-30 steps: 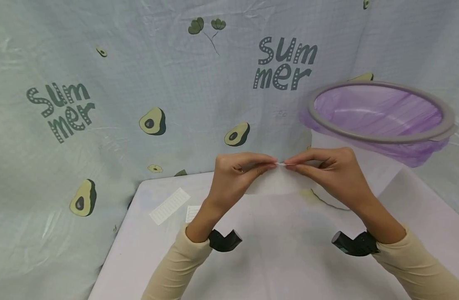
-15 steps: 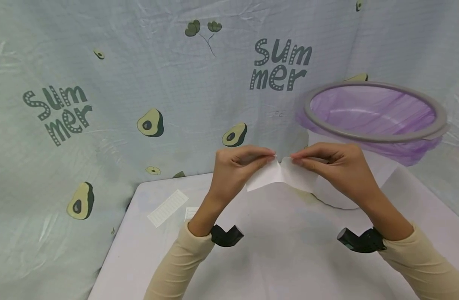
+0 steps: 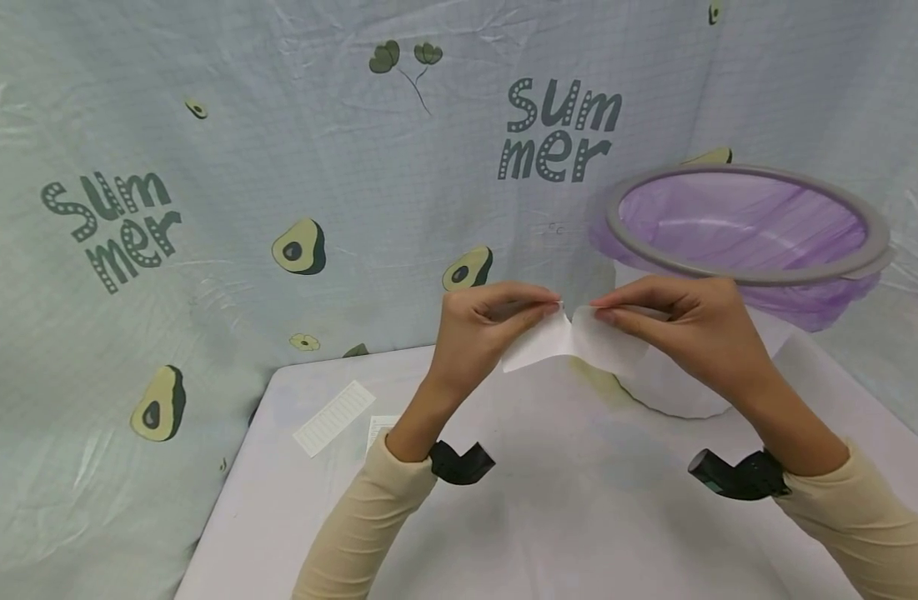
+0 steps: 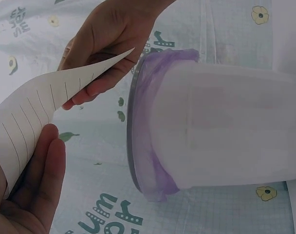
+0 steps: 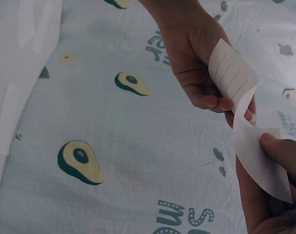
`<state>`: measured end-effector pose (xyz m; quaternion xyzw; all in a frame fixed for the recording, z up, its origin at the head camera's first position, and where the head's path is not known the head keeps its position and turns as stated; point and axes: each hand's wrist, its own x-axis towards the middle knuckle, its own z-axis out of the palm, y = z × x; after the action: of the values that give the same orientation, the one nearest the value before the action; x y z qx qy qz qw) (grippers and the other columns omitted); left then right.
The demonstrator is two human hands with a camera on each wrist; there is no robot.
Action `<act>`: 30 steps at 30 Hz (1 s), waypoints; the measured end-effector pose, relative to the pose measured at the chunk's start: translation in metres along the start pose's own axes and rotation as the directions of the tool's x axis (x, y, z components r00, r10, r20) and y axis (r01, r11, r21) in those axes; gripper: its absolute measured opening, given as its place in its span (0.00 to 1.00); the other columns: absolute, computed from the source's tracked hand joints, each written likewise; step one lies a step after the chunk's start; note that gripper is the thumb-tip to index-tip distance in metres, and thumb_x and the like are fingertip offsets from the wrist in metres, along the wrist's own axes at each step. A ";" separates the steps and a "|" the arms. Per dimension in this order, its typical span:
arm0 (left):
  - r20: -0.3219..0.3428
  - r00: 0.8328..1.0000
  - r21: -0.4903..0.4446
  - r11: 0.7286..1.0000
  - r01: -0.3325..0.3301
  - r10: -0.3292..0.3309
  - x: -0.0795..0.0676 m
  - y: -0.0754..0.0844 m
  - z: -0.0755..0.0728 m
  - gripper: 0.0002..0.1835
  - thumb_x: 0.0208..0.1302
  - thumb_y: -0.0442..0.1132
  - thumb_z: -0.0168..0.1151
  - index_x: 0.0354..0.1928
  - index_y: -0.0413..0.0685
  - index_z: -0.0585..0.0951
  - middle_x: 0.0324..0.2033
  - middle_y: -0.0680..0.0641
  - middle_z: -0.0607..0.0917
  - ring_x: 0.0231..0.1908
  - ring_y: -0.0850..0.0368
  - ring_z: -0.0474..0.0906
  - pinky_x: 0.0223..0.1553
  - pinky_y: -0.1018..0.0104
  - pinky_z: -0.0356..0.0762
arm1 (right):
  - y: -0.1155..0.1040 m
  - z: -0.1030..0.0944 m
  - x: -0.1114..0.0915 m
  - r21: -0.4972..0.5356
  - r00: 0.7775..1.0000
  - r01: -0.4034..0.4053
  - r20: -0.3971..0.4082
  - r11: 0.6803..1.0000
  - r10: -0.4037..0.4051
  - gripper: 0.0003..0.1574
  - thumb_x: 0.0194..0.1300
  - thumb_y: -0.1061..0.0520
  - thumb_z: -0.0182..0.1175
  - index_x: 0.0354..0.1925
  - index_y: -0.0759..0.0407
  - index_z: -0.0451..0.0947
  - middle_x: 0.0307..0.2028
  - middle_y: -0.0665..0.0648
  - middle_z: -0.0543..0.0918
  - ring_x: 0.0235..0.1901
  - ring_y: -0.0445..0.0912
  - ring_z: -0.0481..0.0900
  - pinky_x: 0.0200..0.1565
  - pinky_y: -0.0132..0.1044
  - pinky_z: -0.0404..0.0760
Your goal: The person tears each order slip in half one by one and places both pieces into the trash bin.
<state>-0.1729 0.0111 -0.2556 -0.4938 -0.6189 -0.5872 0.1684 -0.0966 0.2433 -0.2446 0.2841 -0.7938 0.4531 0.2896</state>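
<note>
A small sheet of white lined paper [image 3: 537, 343] hangs between both hands, with a V-shaped split in its top edge. Thumb and fingers of my left hand [image 3: 479, 329] pinch the paper just left of the split. On the other side my right hand [image 3: 687, 321] pinches it the same way. Printed lines show on the paper [image 4: 28, 107] in the left wrist view, where it bends in a curve. From the right wrist, the paper [image 5: 255, 151] looks twisted, one half turned against the other.
Behind my right hand stands a white bin [image 3: 672, 387] lined with a purple bag [image 3: 834, 308] under a grey rim [image 3: 774, 277]. Two lined paper slips lie at the table's left, a longer slip [image 3: 334, 418] and a partly covered slip [image 3: 379, 427]. A printed curtain [image 3: 398, 167] hangs behind.
The fingertips have moved apart, and a split has opened in the paper's top edge between them. Both hands have risen slightly and shifted a little to the right.
</note>
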 end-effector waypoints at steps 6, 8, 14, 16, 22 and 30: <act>0.003 1.000 0.009 1.000 -0.018 0.018 0.003 -0.002 0.002 0.05 0.60 0.24 0.71 0.39 0.32 0.89 0.37 0.39 0.91 0.41 0.55 0.89 0.44 0.60 0.86 | 0.000 -0.003 0.001 -0.033 1.000 0.000 -0.005 0.999 0.000 0.16 0.57 0.75 0.71 0.42 0.61 0.90 0.38 0.49 0.91 0.39 0.36 0.88 0.40 0.24 0.84; 0.005 1.000 0.010 1.000 -0.021 0.021 0.004 -0.002 0.003 0.05 0.60 0.24 0.71 0.39 0.31 0.89 0.37 0.40 0.91 0.41 0.55 0.89 0.44 0.60 0.86 | -0.001 -0.005 0.001 -0.039 1.000 -0.006 -0.006 0.999 0.005 0.17 0.56 0.75 0.71 0.42 0.61 0.90 0.38 0.48 0.91 0.39 0.36 0.88 0.40 0.24 0.83; 0.009 1.000 0.003 1.000 -0.007 0.006 0.006 -0.001 0.005 0.06 0.61 0.25 0.70 0.40 0.31 0.89 0.37 0.40 0.91 0.42 0.54 0.89 0.45 0.61 0.85 | -0.004 -0.007 0.001 -0.056 1.000 -0.010 -0.010 0.998 0.009 0.17 0.56 0.75 0.71 0.41 0.61 0.90 0.38 0.48 0.91 0.40 0.36 0.88 0.40 0.24 0.83; 0.009 1.000 0.002 1.000 -0.014 0.014 0.006 -0.001 0.005 0.06 0.61 0.25 0.70 0.39 0.32 0.89 0.37 0.40 0.91 0.42 0.53 0.89 0.45 0.61 0.85 | -0.005 -0.008 0.001 -0.066 1.000 -0.013 -0.011 0.998 0.012 0.17 0.56 0.75 0.71 0.41 0.60 0.90 0.37 0.47 0.91 0.39 0.35 0.88 0.40 0.23 0.83; 0.008 0.999 0.009 0.999 -0.037 0.037 0.008 -0.003 0.008 0.06 0.60 0.25 0.71 0.40 0.32 0.89 0.37 0.40 0.91 0.41 0.54 0.89 0.44 0.61 0.86 | -0.006 -0.011 0.000 -0.093 1.000 -0.024 -0.016 0.995 0.023 0.17 0.56 0.75 0.71 0.42 0.59 0.90 0.38 0.46 0.91 0.39 0.35 0.88 0.39 0.23 0.83; -0.014 0.997 0.045 0.996 -0.076 0.077 0.014 -0.003 0.010 0.05 0.61 0.26 0.71 0.39 0.34 0.90 0.36 0.41 0.91 0.41 0.56 0.89 0.43 0.62 0.85 | -0.004 -0.017 -0.002 -0.100 0.999 0.002 -0.032 0.995 -0.005 0.16 0.57 0.75 0.70 0.42 0.62 0.90 0.38 0.47 0.91 0.38 0.35 0.88 0.39 0.23 0.83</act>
<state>-0.1783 0.0265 -0.2488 -0.5088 -0.6111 -0.5702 0.2065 -0.0888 0.2572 -0.2367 0.2634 -0.8102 0.4168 0.3169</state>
